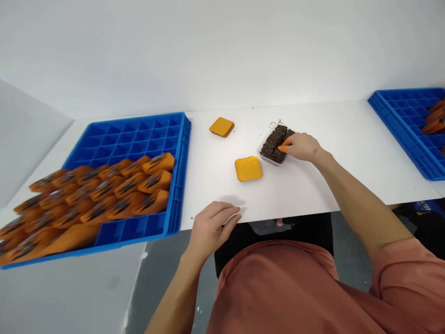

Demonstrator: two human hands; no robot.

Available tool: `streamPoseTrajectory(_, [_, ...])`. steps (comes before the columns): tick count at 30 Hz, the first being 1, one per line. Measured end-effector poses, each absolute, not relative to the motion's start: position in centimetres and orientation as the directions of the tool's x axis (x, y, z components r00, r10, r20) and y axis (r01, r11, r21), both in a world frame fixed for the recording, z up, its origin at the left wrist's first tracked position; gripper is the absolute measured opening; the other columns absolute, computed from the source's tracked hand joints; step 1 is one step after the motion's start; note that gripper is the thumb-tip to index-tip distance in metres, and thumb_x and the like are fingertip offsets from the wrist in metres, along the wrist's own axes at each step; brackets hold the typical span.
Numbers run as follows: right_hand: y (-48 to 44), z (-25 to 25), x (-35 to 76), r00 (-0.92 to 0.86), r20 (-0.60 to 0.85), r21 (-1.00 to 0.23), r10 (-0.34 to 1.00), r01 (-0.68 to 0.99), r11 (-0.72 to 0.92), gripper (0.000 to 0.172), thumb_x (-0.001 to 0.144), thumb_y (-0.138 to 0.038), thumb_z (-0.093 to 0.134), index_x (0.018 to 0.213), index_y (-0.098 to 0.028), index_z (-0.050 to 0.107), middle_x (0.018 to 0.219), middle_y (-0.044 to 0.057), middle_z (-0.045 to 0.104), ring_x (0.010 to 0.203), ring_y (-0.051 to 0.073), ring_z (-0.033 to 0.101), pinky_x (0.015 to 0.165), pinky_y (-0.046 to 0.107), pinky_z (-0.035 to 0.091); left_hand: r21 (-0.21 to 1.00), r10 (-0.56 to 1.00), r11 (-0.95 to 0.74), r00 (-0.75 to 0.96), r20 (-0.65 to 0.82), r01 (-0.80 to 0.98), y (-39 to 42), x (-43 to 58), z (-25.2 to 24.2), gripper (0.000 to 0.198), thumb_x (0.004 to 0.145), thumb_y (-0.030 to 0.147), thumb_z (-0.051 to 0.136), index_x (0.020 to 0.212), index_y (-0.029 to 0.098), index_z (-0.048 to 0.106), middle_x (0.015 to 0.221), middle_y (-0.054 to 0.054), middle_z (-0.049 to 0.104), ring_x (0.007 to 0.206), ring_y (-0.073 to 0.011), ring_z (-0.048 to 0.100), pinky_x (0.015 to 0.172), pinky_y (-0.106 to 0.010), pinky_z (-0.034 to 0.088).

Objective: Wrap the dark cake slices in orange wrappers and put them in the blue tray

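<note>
My right hand (302, 147) sits over a small clear plastic tray (266, 155) packed with dark brown squares (274, 144), pinching a small orange piece (284, 145) at its fingertips. Two flat yellow-orange square pads lie on the white table (306, 185): one (248, 169) left of the tray, the other (221, 126) farther back. My left hand (213, 229) rests at the table's near edge, fingers loosely apart, holding nothing. Closest to it is the nearer pad.
A blue grid crate (182, 153) at the left holds rows of orange pieces with dark stripes (156, 182), some overhanging its front. Another blue crate (399, 134) with similar pieces stands at the right. A thin cord lies behind the tray.
</note>
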State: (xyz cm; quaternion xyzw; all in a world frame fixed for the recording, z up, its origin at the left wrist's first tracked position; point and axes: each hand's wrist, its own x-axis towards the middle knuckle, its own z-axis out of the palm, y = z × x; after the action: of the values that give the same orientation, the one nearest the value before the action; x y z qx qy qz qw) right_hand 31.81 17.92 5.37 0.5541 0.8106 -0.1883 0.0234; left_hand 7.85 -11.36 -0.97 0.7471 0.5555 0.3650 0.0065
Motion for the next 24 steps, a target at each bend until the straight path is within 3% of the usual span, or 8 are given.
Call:
streamPoseTrajectory(4, [18.2, 5.4, 31.4, -0.379, -0.291, -0.277, 0.878, 0.912, 0.302, 0.025, 0.1, -0.043, 0.071, 0.107, -0.027, 0.088, 0.117, 0.007, 0.083, 0.1, 0.027, 0.074, 0.085, 0.037, 0.056, 0.451, 0.855, -0.364, 0.1, 0.509, 0.815, -11.4, 7.8, -1.5, 0.009, 0.104, 0.026, 0.072, 0.107, 0.026, 0.08, 0.096, -0.006, 0.083, 0.083, -0.0196, 0.078, 0.075, -0.032, 0.065])
streamPoseTrajectory(10, [18.1, 5.2, 31.3, -0.385, -0.243, -0.262, 0.89, 0.91, 0.322, 0.025, 0.104, -0.04, 0.064, 0.106, -0.026, 0.085, 0.117, 0.007, 0.082, 0.107, 0.029, 0.073, 0.09, 0.038, 0.055, 0.474, 0.877, -0.326, 0.074, 0.475, 0.818, -11.8, 7.5, -1.4, 0.011, 0.104, 0.028, 0.071, 0.106, 0.028, 0.081, 0.095, -0.006, 0.083, 0.083, -0.0212, 0.079, 0.076, -0.034, 0.067])
streamPoseTrajectory(16, [18.0, 5.7, 31.1, -0.379, -0.288, -0.274, 0.88, 0.913, 0.304, 0.034, 0.101, -0.054, 0.068, 0.093, -0.024, 0.083, 0.106, 0.008, 0.082, 0.095, 0.028, 0.074, 0.083, 0.037, 0.056, 0.437, 0.863, -0.339, 0.09, 0.498, 0.834, -12.5, 7.9, -0.7, 0.008, 0.104, 0.026, 0.072, 0.104, 0.025, 0.08, 0.093, -0.006, 0.083, 0.081, -0.0199, 0.079, 0.073, -0.032, 0.065])
streamPoseTrajectory(24, [18.1, 5.4, 30.7, -0.388, -0.222, -0.286, 0.894, 0.903, 0.321, 0.021, 0.099, -0.038, 0.07, 0.099, -0.023, 0.084, 0.112, 0.009, 0.083, 0.099, 0.028, 0.074, 0.085, 0.036, 0.055, 0.442, 0.865, -0.322, 0.071, 0.496, 0.837, -13.7, 8.2, -0.6, 0.008, 0.103, 0.025, 0.072, 0.105, 0.027, 0.08, 0.092, -0.005, 0.082, 0.08, -0.0208, 0.079, 0.073, -0.033, 0.066])
